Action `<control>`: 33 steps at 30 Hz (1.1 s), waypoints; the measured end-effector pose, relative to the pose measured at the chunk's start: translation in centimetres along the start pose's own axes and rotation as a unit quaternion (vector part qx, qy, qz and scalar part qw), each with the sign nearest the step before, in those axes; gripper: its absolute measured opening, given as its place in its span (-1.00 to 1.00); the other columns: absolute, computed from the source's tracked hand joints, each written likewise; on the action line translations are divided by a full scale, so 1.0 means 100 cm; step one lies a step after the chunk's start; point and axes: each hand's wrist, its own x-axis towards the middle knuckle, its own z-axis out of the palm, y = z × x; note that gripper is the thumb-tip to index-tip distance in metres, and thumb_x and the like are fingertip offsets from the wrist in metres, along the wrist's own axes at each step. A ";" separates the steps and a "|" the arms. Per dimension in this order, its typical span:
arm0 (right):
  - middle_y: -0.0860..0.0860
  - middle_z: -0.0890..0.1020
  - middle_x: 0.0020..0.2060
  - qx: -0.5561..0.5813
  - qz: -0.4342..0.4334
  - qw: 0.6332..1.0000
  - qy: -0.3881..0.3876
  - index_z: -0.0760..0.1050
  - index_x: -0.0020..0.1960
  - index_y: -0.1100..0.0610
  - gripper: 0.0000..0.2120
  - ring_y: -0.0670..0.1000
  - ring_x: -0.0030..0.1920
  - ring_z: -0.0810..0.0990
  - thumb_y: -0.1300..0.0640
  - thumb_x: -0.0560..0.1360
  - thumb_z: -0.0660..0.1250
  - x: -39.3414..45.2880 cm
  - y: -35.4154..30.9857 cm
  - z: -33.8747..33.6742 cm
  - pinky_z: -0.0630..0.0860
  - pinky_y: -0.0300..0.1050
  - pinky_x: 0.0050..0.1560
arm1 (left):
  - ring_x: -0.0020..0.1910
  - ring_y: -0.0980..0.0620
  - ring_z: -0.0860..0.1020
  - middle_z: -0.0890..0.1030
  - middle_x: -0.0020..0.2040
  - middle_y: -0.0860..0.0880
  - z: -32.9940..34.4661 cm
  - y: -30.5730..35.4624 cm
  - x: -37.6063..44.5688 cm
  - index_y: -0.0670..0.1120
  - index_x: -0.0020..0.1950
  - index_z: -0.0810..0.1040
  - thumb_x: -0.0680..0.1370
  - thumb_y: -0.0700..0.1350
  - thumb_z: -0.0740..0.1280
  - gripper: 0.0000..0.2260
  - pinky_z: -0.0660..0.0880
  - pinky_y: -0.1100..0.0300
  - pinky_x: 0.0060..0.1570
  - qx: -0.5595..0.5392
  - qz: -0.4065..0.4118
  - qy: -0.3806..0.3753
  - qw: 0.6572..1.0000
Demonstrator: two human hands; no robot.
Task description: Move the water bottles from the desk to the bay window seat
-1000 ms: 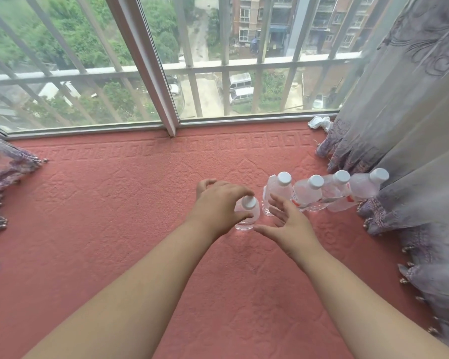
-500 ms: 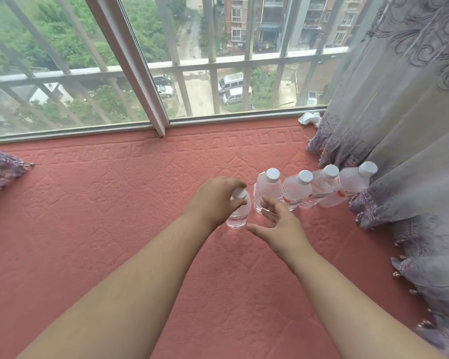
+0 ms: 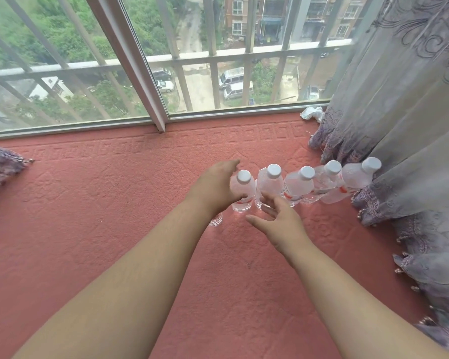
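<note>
Head view, surface: bay window seat covered in a salmon-red embossed mat [image 3: 94, 229], running up to the window sill.

Head view, bottles: five clear plastic water bottles with white caps stood upright in a row on the mat, right of centre, close together, some touching their neighbours. The leftmost bottle [image 3: 242, 190] sat just beside the second bottle [image 3: 269, 186]; then the third bottle [image 3: 298, 186], the fourth bottle [image 3: 325, 181] and the rightmost bottle [image 3: 355, 178], which stood against the curtain hem. Red label marks showed low on several.

Head view, extra bottle: a clear bottle base [image 3: 215, 221] showed under the left wrist, on the mat; the rest of it was hidden by the arm.

Head view, left hand: the left hand [image 3: 213, 189] lay against the left side of the leftmost bottle, fingers fairly straight and reaching past it, thumb at the bottle's lower front. Touching; a closed grip was not evident.

Head view, right hand: the right hand [image 3: 276, 221] hovered in front of the second bottle, fingers spread and loosely bent, holding nothing. Fingertips were near the bottle's base; contact could not be told.

Head view, surroundings: a grey-lilac patterned curtain with beaded trim [image 3: 405, 141] hung at the right; a second curtain edge [image 3: 0, 167] showed at the far left. A crumpled white scrap [image 3: 311, 113] lay in the right corner by the sill. A white-framed barred window [image 3: 130, 63] overlooked trees, parked vehicles and buildings.
</note>
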 end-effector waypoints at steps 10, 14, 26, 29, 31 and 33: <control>-0.17 0.61 0.20 -0.045 0.010 0.999 -0.026 0.49 0.34 -0.07 -0.45 -0.13 0.19 0.62 0.11 0.42 0.60 -0.001 0.006 0.033 0.55 0.00 0.32 | 0.25 0.00 0.50 0.60 0.18 0.12 -0.013 -0.060 -0.039 0.13 0.21 0.60 0.40 0.06 0.60 -0.59 0.45 0.02 0.26 0.029 -0.052 -0.012 0.998; -0.15 0.60 0.27 -0.060 0.024 0.995 -0.079 0.48 0.42 -0.03 -0.42 -0.14 0.23 0.60 0.10 0.45 0.57 0.000 0.009 0.057 0.54 0.00 0.34 | 0.04 -0.01 0.57 0.66 -0.02 0.06 -0.012 -0.064 -0.039 0.07 0.14 0.64 0.40 -0.03 0.60 -0.66 0.52 0.01 0.08 -0.001 -0.054 0.033 0.998; -0.32 0.51 0.27 -0.007 0.033 0.992 -0.119 0.25 0.58 -0.20 -0.21 -0.24 0.38 0.48 0.10 0.46 0.51 0.008 -0.008 0.086 0.46 0.01 0.44 | 0.01 -0.07 0.62 0.70 -0.05 -0.01 -0.011 -0.068 -0.009 0.07 0.13 0.65 0.38 -0.01 0.61 -0.65 0.58 -0.04 0.05 -0.027 -0.053 0.054 0.997; -0.28 0.46 0.33 -0.002 0.041 0.993 -0.112 0.22 0.59 -0.19 -0.21 -0.20 0.37 0.48 0.12 0.48 0.50 0.010 -0.011 0.084 0.47 0.04 0.43 | -0.01 -0.09 0.64 0.71 -0.04 -0.02 -0.010 -0.065 -0.002 0.01 0.15 0.66 0.39 -0.02 0.61 -0.64 0.57 -0.03 0.05 -0.030 -0.051 0.061 0.996; -0.26 0.43 0.35 -0.003 0.044 0.993 -0.112 0.21 0.61 -0.15 -0.22 -0.17 0.36 0.49 0.13 0.50 0.50 0.011 -0.013 0.083 0.46 0.03 0.44 | -0.01 -0.07 0.64 0.71 -0.03 0.00 -0.011 -0.061 -0.002 0.00 0.15 0.65 0.40 -0.04 0.60 -0.65 0.55 0.03 0.02 -0.025 -0.060 0.059 0.996; -0.25 0.45 0.29 -0.019 0.040 0.993 -0.111 0.25 0.59 -0.11 -0.28 -0.12 0.32 0.52 0.11 0.53 0.48 0.010 -0.018 0.080 0.47 0.02 0.42 | 0.03 -0.06 0.62 0.70 0.02 0.01 -0.011 -0.060 -0.002 0.01 0.19 0.63 0.42 -0.04 0.58 -0.64 0.50 0.10 0.01 -0.016 -0.068 0.058 0.996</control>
